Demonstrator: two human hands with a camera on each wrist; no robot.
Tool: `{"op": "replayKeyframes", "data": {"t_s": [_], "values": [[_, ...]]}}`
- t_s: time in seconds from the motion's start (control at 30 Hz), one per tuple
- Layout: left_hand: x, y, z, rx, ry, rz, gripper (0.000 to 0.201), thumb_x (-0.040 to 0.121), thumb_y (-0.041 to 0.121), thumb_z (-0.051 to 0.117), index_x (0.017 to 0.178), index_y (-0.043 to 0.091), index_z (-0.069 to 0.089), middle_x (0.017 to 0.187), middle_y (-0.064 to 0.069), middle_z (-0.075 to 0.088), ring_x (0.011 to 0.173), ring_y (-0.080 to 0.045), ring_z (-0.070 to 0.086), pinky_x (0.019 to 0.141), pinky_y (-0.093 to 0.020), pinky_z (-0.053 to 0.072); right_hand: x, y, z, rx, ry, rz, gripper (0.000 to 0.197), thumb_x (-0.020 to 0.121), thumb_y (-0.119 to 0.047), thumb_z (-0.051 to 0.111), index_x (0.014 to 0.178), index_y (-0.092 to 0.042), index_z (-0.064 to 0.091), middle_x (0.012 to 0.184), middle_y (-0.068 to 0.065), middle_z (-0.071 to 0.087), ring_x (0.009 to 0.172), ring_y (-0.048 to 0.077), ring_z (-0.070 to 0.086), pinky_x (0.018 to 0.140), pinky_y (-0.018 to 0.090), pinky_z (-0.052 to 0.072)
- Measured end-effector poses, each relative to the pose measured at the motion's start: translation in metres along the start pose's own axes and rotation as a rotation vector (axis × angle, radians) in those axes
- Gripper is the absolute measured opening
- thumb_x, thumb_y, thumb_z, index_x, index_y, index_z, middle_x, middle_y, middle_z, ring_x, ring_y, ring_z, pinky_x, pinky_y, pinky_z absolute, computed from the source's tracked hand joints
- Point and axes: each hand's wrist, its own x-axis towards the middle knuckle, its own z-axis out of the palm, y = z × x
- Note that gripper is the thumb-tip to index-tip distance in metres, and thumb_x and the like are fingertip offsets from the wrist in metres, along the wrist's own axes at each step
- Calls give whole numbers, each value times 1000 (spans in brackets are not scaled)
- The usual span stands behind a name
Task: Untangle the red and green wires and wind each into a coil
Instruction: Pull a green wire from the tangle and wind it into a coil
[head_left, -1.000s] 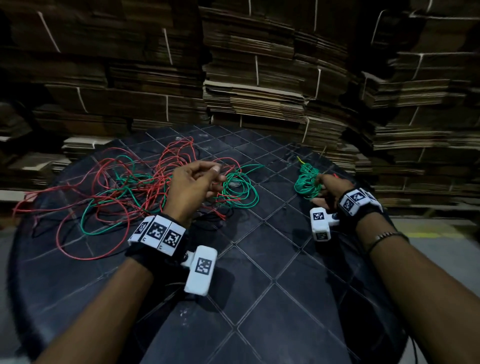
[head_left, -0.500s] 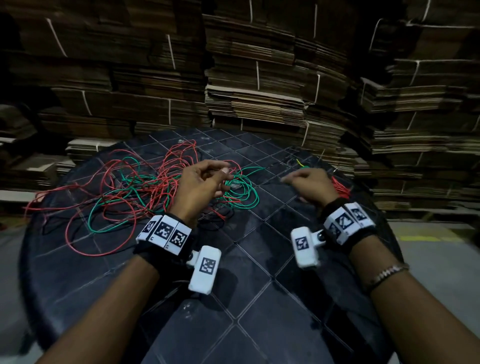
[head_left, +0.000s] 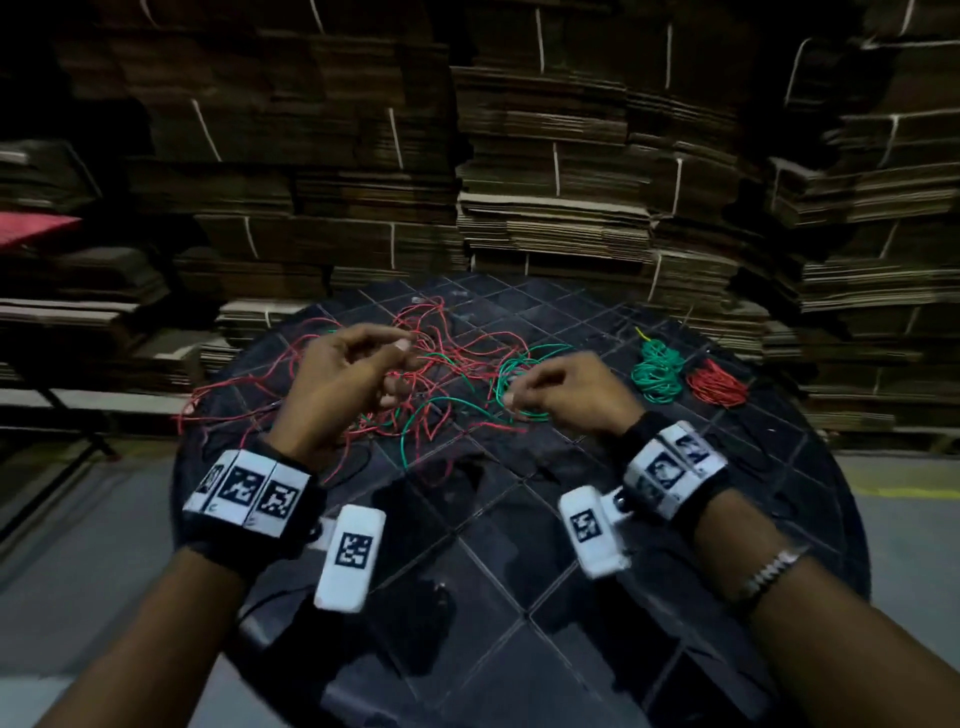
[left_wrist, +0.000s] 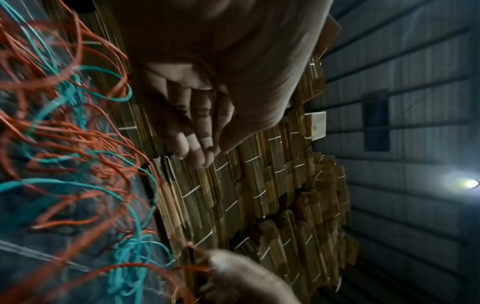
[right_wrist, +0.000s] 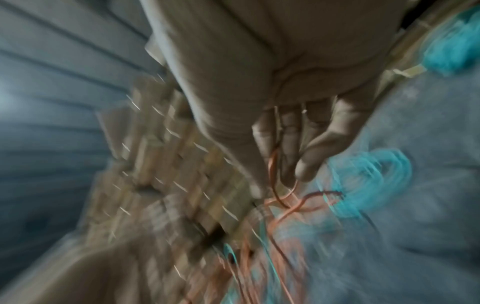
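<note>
A loose tangle of red wire (head_left: 457, 358) and green wire (head_left: 519, 364) sprawls over the far half of the round black table (head_left: 519, 545). My left hand (head_left: 397, 371) hovers over the tangle's left part; in the left wrist view its fingers (left_wrist: 197, 131) lie together and nearly straight, with no wire in them. My right hand (head_left: 514, 395) is at the green loops and pinches a red strand (right_wrist: 275, 185) between thumb and fingers. A wound green coil (head_left: 657, 374) and a wound red coil (head_left: 719, 384) lie side by side at the table's far right.
Tall stacks of flattened, tied cardboard (head_left: 545, 208) wall in the far side and both flanks. The near half of the tiled tabletop holds no wires. Grey floor (head_left: 93, 519) shows on the left, beyond the table's edge.
My right hand has let go of the green coil at the far right, swung left to the tangle and pinched a red strand. My left hand stayed over the tangle.
</note>
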Motion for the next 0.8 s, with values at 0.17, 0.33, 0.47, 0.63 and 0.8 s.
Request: {"op": "replayKeyframes", "data": {"t_s": [0.17, 0.33, 0.47, 0.63, 0.8], "values": [[-13, -28, -8, 272, -79, -206, 30, 94, 24, 76, 119, 15, 62, 73, -8, 64, 50, -12, 51, 42, -19, 43, -7, -48, -49, 259, 364, -302, 20, 89, 2, 71, 104, -10, 78, 93, 2, 77, 74, 2, 68, 69, 21, 52], [-23, -41, -2, 685, -385, -225, 32, 91, 52, 73, 89, 20, 73, 72, 1, 67, 52, -4, 55, 49, -15, 41, -2, -69, -89, 514, 634, -424, 30, 90, 10, 59, 106, -9, 76, 103, 4, 77, 82, 11, 72, 67, 19, 54], [-36, -43, 5, 688, -579, -181, 32, 94, 50, 71, 76, 24, 73, 62, 7, 63, 58, -12, 56, 57, -21, 45, 13, -53, -96, 577, 549, -260, 25, 94, 7, 57, 110, -5, 73, 114, 14, 73, 83, 15, 74, 70, 21, 58], [-48, -22, 23, 380, -499, -70, 28, 103, 25, 61, 82, 11, 74, 82, -13, 76, 73, -15, 67, 69, -28, 55, 19, -13, -78, 275, 242, 71, 41, 92, 2, 63, 127, -20, 67, 96, 5, 66, 79, 20, 63, 79, 47, 59], [-60, 14, 32, 116, -466, 76, 28, 104, 24, 55, 115, 6, 74, 112, -5, 78, 104, -13, 73, 80, -22, 56, -4, -10, -69, -56, 226, 35, 35, 86, -7, 65, 92, -39, 78, 91, -3, 75, 85, 21, 67, 71, 35, 56]]}}
